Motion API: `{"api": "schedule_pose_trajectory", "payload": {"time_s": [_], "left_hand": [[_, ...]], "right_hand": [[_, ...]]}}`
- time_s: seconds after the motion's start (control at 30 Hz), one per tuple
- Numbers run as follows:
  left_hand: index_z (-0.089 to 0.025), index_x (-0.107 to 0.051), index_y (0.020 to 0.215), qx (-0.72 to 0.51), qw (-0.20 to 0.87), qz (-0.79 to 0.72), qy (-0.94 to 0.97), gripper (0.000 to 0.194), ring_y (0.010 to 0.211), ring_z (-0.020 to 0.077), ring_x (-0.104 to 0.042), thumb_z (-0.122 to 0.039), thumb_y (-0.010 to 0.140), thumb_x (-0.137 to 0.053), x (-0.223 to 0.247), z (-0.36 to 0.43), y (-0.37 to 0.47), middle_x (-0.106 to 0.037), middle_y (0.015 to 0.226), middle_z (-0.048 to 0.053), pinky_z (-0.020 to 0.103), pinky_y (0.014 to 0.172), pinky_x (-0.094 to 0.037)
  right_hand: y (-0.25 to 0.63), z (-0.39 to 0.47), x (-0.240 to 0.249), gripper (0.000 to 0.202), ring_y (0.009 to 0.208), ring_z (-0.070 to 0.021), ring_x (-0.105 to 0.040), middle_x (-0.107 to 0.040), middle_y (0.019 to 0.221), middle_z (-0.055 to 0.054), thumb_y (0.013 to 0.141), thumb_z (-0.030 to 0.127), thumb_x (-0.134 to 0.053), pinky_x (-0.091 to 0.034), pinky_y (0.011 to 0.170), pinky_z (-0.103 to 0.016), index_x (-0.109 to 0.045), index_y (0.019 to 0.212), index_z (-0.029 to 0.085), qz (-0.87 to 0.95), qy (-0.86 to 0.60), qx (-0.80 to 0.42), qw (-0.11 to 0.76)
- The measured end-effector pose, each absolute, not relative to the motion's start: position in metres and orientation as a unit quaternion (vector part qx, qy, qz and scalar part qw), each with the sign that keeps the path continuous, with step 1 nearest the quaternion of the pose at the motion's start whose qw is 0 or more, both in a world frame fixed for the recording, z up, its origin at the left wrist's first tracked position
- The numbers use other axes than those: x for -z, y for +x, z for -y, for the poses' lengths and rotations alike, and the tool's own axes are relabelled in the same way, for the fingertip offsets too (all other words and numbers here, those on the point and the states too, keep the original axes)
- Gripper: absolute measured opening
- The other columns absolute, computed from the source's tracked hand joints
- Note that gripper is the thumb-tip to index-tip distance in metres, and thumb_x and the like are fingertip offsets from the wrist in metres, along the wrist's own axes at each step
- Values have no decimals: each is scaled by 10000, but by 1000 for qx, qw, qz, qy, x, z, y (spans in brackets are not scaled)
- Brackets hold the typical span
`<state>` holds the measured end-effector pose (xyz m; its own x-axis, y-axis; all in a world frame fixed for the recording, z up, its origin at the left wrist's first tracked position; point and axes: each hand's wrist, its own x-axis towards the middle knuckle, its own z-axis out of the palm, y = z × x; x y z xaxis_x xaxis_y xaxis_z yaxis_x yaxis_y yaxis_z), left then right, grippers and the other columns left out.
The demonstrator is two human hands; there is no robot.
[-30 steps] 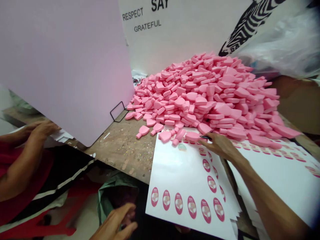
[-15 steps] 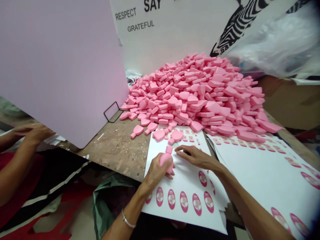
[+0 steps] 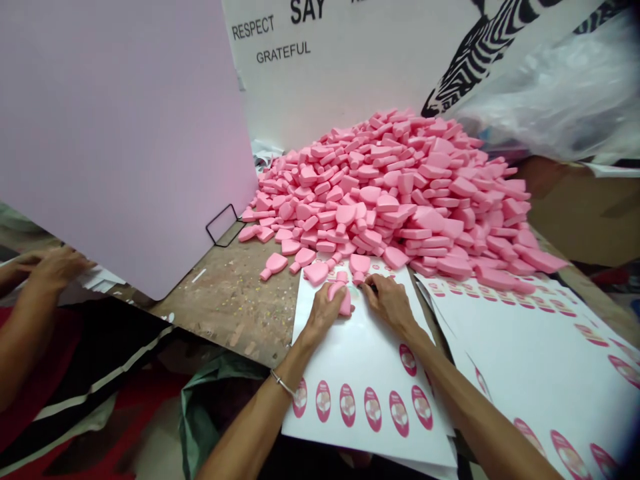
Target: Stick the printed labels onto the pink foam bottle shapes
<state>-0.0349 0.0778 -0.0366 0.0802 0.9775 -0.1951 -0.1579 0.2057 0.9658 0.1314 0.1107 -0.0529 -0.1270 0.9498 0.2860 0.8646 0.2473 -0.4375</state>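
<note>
Left hand [image 3: 323,309] and its pink piece [image 3: 342,301] are now sitting farther up the label sheet [image 3: 345,360] than half a second ago. Fingers are gripping this piece by its sides, just above the sheet. Right hand [image 3: 391,300] is curling beside a second piece [image 3: 360,264]; cannot tell whether it is gripping anything. Pile [image 3: 390,193] is covering the back of the desk [image 3: 240,293].

Pink pieces [image 3: 427,220] look matt, smooth, foam-like; the sticker sheet [image 3: 367,357] is smooth, glossy paper; the bench [image 3: 235,293], rough, worn wood; the bag [image 3: 565,97], shiny, crinkled plastic; the bracelet [image 3: 283,383], shiny and metallic-looking.
</note>
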Motion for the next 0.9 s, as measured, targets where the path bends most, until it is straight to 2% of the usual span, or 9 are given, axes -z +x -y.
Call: {"api": "schedule_pose_trajectory", "payload": {"time_s": [0.17, 0.4, 0.67, 0.9], "left_hand": [[-152, -507, 1041, -470, 611, -476, 424, 480, 625, 167, -682, -543, 777, -595, 45, -84, -35, -571, 898, 61, 245, 538, -547], [-139, -511, 1001, -452, 631, -455, 436, 484, 660, 191, -694, -546, 760, -616, 48, -84, -40, -581, 915, 76, 255, 547, -556], [-150, -505, 1010, -452, 645, -442, 430, 457, 671, 197, -698, -529, 777, -609, 51, -84, -41, -567, 929, 71, 286, 583, -570], [-148, -503, 1044, -458, 646, -439, 424, 466, 694, 205, -702, -526, 788, -601, 53, -84, -42, -574, 950, 81, 298, 606, -581]], "right_hand": [[132, -110, 62, 194, 850, -235, -538, -656, 828, -86, 883, 315, -442, -292, 747, -334, -590, 839, 198, 764, -587, -55, 262], [135, -113, 56, 151, 771, -200, -558, -654, 751, -37, 848, 298, -485, -341, 716, -300, -586, 772, 214, 763, -574, -90, 283], [137, -112, 60, 230, 713, -168, -568, -657, 763, -20, 890, 391, -438, -386, 697, -286, -550, 782, 221, 751, -568, -117, 318], [133, -112, 61, 174, 785, -220, -577, -664, 784, -58, 821, 376, -535, -364, 757, -343, -576, 796, 208, 758, -585, -68, 280]]}}
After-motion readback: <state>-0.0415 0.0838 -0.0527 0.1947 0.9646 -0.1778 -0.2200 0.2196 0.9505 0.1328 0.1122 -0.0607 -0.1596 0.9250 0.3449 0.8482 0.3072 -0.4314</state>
